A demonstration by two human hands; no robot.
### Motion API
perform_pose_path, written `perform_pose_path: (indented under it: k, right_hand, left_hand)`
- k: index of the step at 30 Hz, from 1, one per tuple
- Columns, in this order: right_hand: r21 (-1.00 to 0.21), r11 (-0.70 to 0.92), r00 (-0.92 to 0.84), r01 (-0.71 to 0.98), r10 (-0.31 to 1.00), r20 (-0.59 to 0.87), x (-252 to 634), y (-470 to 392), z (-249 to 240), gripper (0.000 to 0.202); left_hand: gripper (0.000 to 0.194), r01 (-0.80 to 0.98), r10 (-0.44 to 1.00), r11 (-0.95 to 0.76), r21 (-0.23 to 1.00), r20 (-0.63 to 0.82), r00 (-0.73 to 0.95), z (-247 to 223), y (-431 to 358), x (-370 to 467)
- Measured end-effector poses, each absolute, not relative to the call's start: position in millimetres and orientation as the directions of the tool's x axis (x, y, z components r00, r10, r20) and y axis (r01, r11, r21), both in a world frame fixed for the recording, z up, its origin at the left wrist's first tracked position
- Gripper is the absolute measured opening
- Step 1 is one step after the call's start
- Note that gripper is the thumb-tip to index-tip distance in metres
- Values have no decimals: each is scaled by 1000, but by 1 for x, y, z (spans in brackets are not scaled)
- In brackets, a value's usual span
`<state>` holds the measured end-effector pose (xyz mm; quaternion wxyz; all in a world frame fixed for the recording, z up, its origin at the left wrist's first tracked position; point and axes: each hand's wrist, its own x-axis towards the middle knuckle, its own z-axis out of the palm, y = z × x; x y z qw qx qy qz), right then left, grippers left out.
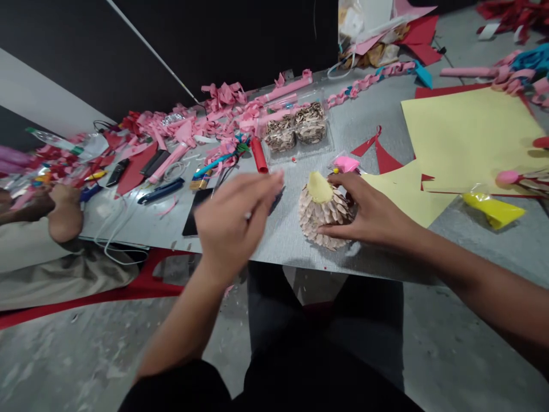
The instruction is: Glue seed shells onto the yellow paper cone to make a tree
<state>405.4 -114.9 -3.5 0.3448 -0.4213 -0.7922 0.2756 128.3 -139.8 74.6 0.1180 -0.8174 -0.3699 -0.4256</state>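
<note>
Currently, right fingers: curved around the right side of the seed-covered cone [323,213], thumb in front and index near its top, gripping it.
Left fingers: bunched together, blurred; whether they pinch anything, I cannot tell.
Right hand [371,212]: right of centre, above the table's near edge.
Left hand [234,220]: raised, apart from the cone, left of it.
Cone: on the grey tabletop [281,246] just right of centre, pale yellow tip upward.
Beside the cone: pink packet [347,164] above right; red tube [258,154] above left.
Beyond: clear plastic tray [302,157] of seed-like flakes, upper centre.
Right of frame: large pale yellow sheet [467,134] over red paper [437,90]; bright yellow packet [495,210] below.
Upper left: heaped pink paper strips [165,127].
Left edge: another person's hand [64,195].
</note>
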Motion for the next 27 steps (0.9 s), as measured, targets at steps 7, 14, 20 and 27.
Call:
perform_pose_path:
  k: [7,14,20,27]
  right_hand:
    - [-709,513,-413,483,848,332,407,-115,-3,79]
    - [-704,511,-403,493,851,336,406,-115,-3,79]
    - [-712,503,-399,491,856,329,406,-117,-2,77]
    - [-712,521,-404,471,845,351,406,-117,-2,73]
  left_hand:
    - [30,670,528,-688,277,825,202,21,-183,155]
    - [23,652,558,-660,373,825,92,11,-187,163]
    - [26,657,490,-677,331,869,66,8,-186,171]
    - [31,669,407,-710,218,903,137,4,-175,187]
